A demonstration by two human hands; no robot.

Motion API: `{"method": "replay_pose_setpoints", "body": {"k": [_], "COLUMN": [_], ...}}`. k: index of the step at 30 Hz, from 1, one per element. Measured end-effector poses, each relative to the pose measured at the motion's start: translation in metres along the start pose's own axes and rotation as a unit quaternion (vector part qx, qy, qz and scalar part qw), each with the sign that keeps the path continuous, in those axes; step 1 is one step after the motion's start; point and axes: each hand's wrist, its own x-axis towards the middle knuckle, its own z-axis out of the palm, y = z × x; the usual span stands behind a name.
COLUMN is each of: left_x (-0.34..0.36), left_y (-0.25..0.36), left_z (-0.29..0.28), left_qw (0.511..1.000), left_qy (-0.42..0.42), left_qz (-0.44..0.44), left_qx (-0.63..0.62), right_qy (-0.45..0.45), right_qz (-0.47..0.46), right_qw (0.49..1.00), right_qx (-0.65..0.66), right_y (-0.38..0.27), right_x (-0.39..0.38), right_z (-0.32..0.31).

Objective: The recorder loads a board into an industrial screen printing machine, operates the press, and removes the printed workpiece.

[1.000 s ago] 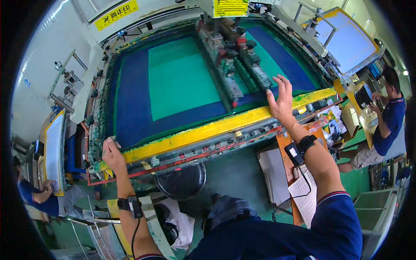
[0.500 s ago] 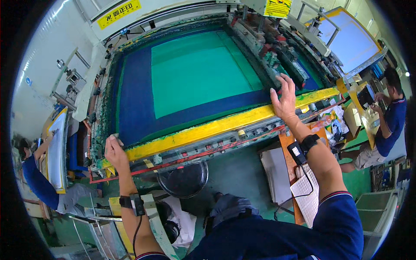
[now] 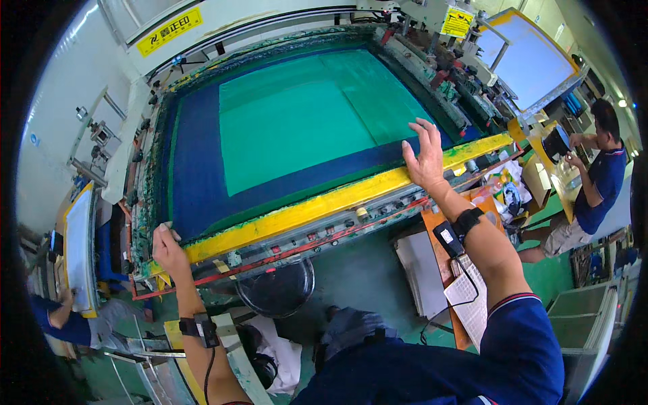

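In front of me lies a large printing screen with a wide green ink area [image 3: 290,128] and a dark blue border. A yellow bar [image 3: 304,212] runs along its near edge. My left hand [image 3: 170,253] rests at the near left corner, fingers stretched upward and close together, thumb a little apart; it holds nothing I can see. Over the right part of the bar is my right hand [image 3: 425,162], fingers spread and raised, nothing in it. A dark, ink-smeared squeegee carriage [image 3: 425,77] stands across the right side of the screen.
Below the bar are a red rail [image 3: 290,254] and a black round tub [image 3: 277,290]. An orange table [image 3: 466,331] with papers stands at my right. One co-worker [image 3: 601,162] handles a dark round item at far right; another [image 3: 64,320] leans by a framed screen [image 3: 81,250] at left.
The squeegee carriage has moved right, uncovering more green area. My view has shifted slightly, while both hands keep their places at the screen's near edge. The left co-worker has bent lower.
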Motion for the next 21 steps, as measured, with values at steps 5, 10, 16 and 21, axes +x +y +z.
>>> {"method": "replay_pose_setpoints", "body": {"k": [5, 10, 16, 21], "left_x": [-0.002, -0.002, -0.005, -0.001], "left_y": [0.001, 0.003, -0.007, 0.002], "left_z": [0.004, -0.001, -0.006, 0.008], "left_qw": [1.000, 1.000, 1.000, 1.000], "left_qy": [-0.006, -0.003, -0.002, 0.000], "left_qz": [-0.003, -0.015, 0.005, -0.009], "left_qx": [-0.001, 0.016, 0.019, -0.004], "right_qy": [-0.002, 0.002, 0.003, 0.015], "right_qz": [0.006, -0.002, -0.011, -0.020], "right_qw": [1.000, 1.000, 1.000, 1.000], "right_qx": [0.010, 0.018, 0.023, 0.001], "right_y": [0.005, 0.002, -0.003, 0.009], "right_x": [-0.003, -0.001, -0.001, -0.004], "right_z": [0.003, 0.001, 0.010, -0.001]}}
